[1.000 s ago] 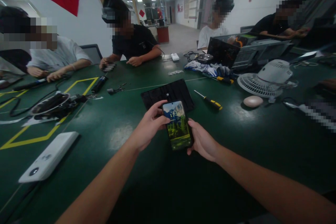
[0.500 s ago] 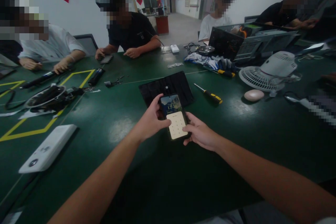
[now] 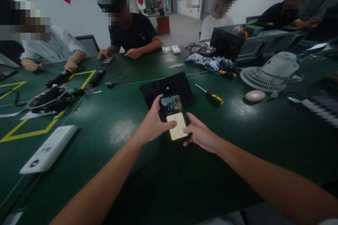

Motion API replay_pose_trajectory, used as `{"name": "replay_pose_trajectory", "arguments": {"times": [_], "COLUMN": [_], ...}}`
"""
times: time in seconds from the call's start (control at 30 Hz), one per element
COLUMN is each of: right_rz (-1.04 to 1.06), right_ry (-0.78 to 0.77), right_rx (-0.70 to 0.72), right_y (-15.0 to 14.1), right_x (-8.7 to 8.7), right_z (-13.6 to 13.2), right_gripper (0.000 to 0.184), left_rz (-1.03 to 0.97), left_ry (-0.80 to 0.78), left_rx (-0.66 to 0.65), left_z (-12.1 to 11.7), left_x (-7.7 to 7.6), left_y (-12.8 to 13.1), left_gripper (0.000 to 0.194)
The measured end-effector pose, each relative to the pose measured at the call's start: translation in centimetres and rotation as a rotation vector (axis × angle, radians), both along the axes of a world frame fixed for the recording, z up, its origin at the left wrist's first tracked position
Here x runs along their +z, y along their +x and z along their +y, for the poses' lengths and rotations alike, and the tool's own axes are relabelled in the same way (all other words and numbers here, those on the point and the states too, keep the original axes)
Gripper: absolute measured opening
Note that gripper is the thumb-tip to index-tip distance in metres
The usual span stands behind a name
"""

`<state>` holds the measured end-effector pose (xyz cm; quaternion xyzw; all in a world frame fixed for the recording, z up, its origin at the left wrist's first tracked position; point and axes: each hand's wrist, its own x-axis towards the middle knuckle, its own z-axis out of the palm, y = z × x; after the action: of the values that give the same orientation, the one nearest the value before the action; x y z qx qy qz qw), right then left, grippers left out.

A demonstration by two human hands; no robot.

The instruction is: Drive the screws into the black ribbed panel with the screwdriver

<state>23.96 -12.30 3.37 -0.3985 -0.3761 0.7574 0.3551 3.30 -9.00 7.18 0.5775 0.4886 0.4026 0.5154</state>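
A smartphone (image 3: 173, 107) is held upright-tilted between both hands above the table, its lit screen showing a clock over a pale number keypad. My left hand (image 3: 153, 123) grips its left side, fingers behind it and the thumb lying over the keypad. On the lower right edge, my right hand (image 3: 199, 132) is closed with its thumb at the screen's right side. Part of the keypad is covered by the thumbs. Just beyond the phone lies an unfolded black pouch (image 3: 182, 82). A yellow-and-black screwdriver (image 3: 213, 97) rests to its right.
On the green table (image 3: 224, 168) a white power bank (image 3: 49, 149) lies left. A white fan part (image 3: 274, 72), a pinkish oval object (image 3: 255, 95) and an open computer case (image 3: 253, 44) stand right. Several people sit around; one (image 3: 132, 31) is across the table.
My left thumb has moved right and further over the keypad. The phone stays nearly in place. At far left, a co-worker's hand has shifted right with a dark cylindrical object.
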Motion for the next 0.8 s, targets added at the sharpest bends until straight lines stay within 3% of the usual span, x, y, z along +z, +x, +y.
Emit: {"name": "replay_pose_trajectory", "arguments": {"times": [0.2, 0.37, 0.53, 0.8], "right_rz": [0.037, 0.049, 0.051, 0.137], "right_ry": [0.004, -0.004, -0.020, 0.011], "right_rx": [0.017, 0.011, -0.005, 0.010], "right_y": [0.1, 0.3, 0.1, 0.3], "right_x": [-0.2, -0.4, 0.0, -1.1], "right_z": [0.0, -0.1, -0.2, 0.2], "right_gripper": [0.071, 0.082, 0.076, 0.076], "left_rz": [0.110, 0.056, 0.094, -0.027], "left_ry": [0.087, 0.082, 0.104, -0.028], "left_rx": [0.051, 0.050, 0.042, 0.089], "left_z": [-0.1, 0.0, 0.0, 0.0], "left_x": [-1.1, -1.7, -1.8, 0.4], "left_y": [0.1, -0.1, -0.1, 0.4], "left_gripper": [0.119, 0.127, 0.130, 0.079]}}
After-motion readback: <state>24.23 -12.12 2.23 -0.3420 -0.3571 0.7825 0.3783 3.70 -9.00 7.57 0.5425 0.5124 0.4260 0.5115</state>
